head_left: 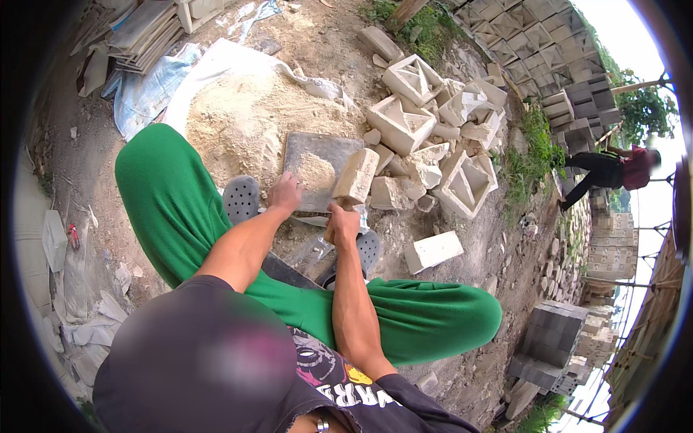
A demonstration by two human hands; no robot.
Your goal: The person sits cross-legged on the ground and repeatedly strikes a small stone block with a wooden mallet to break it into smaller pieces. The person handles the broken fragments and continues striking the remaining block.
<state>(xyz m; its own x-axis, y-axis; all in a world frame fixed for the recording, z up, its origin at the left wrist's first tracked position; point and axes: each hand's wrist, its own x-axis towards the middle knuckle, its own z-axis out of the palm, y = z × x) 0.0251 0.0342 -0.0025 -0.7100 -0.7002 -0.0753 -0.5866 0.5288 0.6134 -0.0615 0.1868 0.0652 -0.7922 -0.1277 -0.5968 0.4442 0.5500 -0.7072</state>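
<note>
Left hand (285, 193) spread flat on grey slab (317, 169), right hand (342, 224) clenched around a stone block (355, 177)

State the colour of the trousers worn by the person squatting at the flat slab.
Bright green trousers, plain with no pattern, shown best in the head view.

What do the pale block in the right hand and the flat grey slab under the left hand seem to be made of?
The pale rectangular block looks like cast concrete or cut stone: matte, chalky, rough-edged. The flat grey square slab looks like concrete or fibre-cement, though metal cannot be ruled out: dull, smooth, dusted with sand.
</note>
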